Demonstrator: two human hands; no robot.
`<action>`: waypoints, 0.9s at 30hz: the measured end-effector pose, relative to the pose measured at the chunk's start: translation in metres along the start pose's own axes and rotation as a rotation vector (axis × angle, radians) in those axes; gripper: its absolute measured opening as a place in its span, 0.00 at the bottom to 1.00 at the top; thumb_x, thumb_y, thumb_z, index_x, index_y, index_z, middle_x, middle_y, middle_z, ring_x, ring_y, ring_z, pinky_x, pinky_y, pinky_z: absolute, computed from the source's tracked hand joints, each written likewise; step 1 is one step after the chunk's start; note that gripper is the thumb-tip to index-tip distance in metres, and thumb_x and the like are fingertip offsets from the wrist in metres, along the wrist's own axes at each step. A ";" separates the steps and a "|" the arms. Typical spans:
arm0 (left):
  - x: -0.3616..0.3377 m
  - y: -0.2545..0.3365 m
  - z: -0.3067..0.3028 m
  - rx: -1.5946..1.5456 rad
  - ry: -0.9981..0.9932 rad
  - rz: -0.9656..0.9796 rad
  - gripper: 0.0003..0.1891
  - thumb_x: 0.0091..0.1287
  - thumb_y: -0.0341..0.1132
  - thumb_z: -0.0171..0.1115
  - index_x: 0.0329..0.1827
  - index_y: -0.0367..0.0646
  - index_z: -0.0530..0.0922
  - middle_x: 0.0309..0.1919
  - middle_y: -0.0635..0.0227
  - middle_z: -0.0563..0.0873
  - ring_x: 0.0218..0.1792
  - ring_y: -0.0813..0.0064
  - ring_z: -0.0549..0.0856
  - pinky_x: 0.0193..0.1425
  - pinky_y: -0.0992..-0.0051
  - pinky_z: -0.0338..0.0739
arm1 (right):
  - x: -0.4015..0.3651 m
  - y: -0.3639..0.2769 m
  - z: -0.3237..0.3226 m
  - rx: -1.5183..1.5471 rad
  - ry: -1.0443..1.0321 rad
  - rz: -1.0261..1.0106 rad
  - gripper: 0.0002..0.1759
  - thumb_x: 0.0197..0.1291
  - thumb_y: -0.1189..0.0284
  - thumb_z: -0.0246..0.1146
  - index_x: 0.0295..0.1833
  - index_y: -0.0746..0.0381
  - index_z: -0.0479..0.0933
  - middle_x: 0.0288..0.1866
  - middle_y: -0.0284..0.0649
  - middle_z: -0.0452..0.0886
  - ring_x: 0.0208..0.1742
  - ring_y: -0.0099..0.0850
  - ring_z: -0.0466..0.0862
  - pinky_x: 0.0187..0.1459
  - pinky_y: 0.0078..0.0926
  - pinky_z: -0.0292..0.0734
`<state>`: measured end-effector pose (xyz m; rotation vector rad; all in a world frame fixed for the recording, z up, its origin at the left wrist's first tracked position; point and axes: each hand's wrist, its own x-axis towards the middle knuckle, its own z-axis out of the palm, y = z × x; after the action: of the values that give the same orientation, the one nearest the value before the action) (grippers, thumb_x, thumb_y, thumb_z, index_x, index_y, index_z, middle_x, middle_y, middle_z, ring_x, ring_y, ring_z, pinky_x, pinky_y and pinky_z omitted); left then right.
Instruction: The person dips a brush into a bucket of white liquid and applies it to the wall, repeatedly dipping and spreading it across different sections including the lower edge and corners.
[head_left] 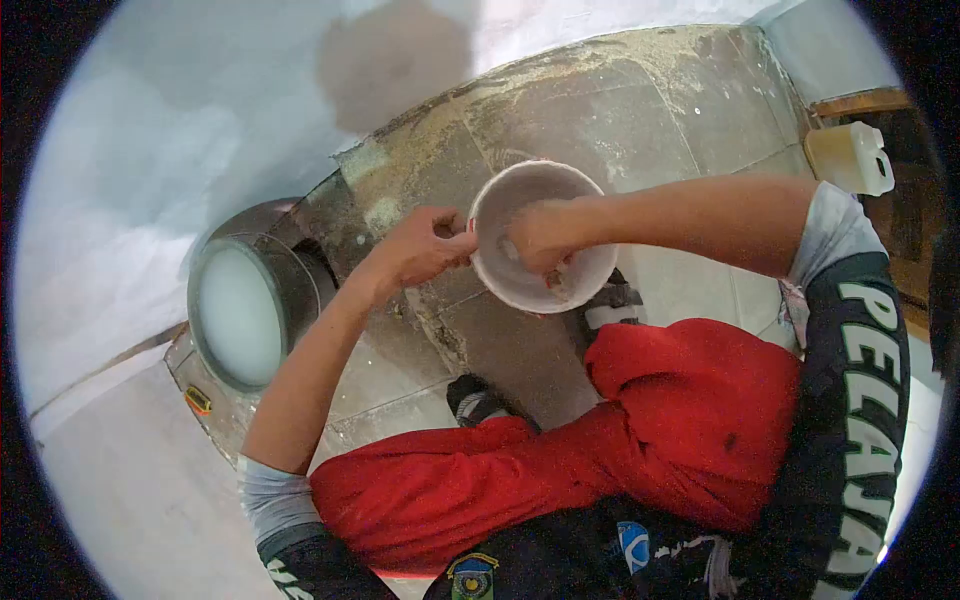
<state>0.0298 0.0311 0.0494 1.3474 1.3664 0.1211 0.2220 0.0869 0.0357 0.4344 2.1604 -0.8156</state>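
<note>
A white bucket (536, 178) stands tilted toward me above the tiled floor, with reddish marks on its rim. My left hand (430, 245) pinches the bucket's left rim between thumb and fingers. Down inside the bucket is my right hand (545, 238), its fingers curled in a closed shape. Something small and pale shows under those fingers near the bucket's inner wall, but I cannot make out what it is.
To the left stands a dark bucket (196, 340) holding whitish liquid. A small yellow-and-red object (198, 400) lies on the floor beside it. At the right is a pale plastic jerrycan (850, 158). A white wall (150, 160) borders the stained tile floor (620, 120).
</note>
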 end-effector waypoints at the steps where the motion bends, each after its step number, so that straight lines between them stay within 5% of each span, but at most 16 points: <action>1: 0.000 -0.001 0.000 0.002 0.006 -0.001 0.20 0.65 0.49 0.60 0.33 0.37 0.81 0.28 0.66 0.85 0.31 0.78 0.81 0.40 0.75 0.75 | 0.000 0.002 -0.006 -0.043 -0.004 -0.001 0.12 0.52 0.69 0.59 0.34 0.67 0.83 0.30 0.47 0.84 0.28 0.36 0.84 0.29 0.40 0.79; 2: 0.001 -0.001 0.000 -0.005 -0.016 -0.022 0.20 0.66 0.49 0.60 0.33 0.37 0.81 0.28 0.66 0.85 0.32 0.78 0.82 0.40 0.74 0.76 | -0.001 0.002 -0.008 -0.048 -0.001 -0.004 0.12 0.52 0.69 0.59 0.34 0.67 0.83 0.30 0.47 0.84 0.28 0.36 0.84 0.29 0.40 0.79; 4: 0.000 -0.001 -0.001 -0.012 -0.032 -0.045 0.20 0.66 0.49 0.60 0.34 0.37 0.81 0.29 0.66 0.85 0.33 0.78 0.83 0.41 0.74 0.76 | -0.006 -0.001 -0.014 0.711 0.209 0.206 0.13 0.56 0.70 0.56 0.33 0.68 0.82 0.29 0.46 0.84 0.28 0.33 0.84 0.27 0.35 0.80; 5: -0.001 -0.001 -0.002 -0.005 -0.038 -0.048 0.19 0.67 0.49 0.59 0.35 0.38 0.81 0.30 0.66 0.86 0.33 0.77 0.83 0.41 0.74 0.77 | -0.011 -0.004 -0.014 0.707 0.210 0.201 0.13 0.56 0.70 0.56 0.33 0.68 0.82 0.29 0.46 0.84 0.28 0.33 0.84 0.27 0.35 0.80; 7: -0.003 -0.003 -0.003 0.004 -0.036 -0.050 0.19 0.67 0.48 0.59 0.37 0.38 0.81 0.31 0.66 0.86 0.34 0.77 0.83 0.41 0.74 0.77 | -0.020 -0.010 -0.008 1.203 0.442 0.081 0.15 0.59 0.67 0.55 0.34 0.67 0.83 0.26 0.44 0.83 0.28 0.32 0.84 0.26 0.31 0.79; 10: -0.004 -0.009 -0.003 -0.139 -0.066 -0.016 0.18 0.68 0.47 0.59 0.40 0.38 0.81 0.32 0.67 0.86 0.34 0.77 0.83 0.41 0.75 0.77 | -0.019 -0.011 0.003 1.130 0.479 0.012 0.16 0.62 0.65 0.55 0.39 0.67 0.81 0.31 0.35 0.81 0.26 0.24 0.79 0.27 0.23 0.76; 17: -0.004 -0.017 -0.005 -0.178 -0.120 0.046 0.17 0.66 0.45 0.60 0.46 0.38 0.80 0.35 0.67 0.86 0.35 0.77 0.84 0.41 0.75 0.77 | -0.012 -0.018 0.006 0.944 0.560 -0.004 0.21 0.68 0.60 0.54 0.39 0.69 0.81 0.29 0.36 0.81 0.27 0.23 0.78 0.30 0.23 0.77; 19: -0.005 -0.016 -0.004 -0.188 -0.112 0.045 0.17 0.66 0.45 0.60 0.46 0.38 0.80 0.35 0.66 0.86 0.36 0.77 0.84 0.41 0.75 0.77 | -0.013 -0.021 0.006 0.905 0.625 0.030 0.23 0.63 0.58 0.57 0.34 0.70 0.82 0.29 0.51 0.84 0.30 0.40 0.85 0.37 0.37 0.78; 27: -0.006 -0.013 -0.003 -0.166 -0.097 0.086 0.18 0.67 0.45 0.60 0.46 0.37 0.80 0.35 0.66 0.85 0.34 0.77 0.84 0.41 0.75 0.77 | -0.016 -0.024 0.005 0.875 0.660 -0.021 0.21 0.65 0.60 0.55 0.37 0.69 0.81 0.31 0.53 0.84 0.32 0.42 0.84 0.39 0.38 0.77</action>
<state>0.0177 0.0237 0.0446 1.2565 1.1908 0.2195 0.2226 0.0653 0.0554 1.2598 2.2577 -1.8238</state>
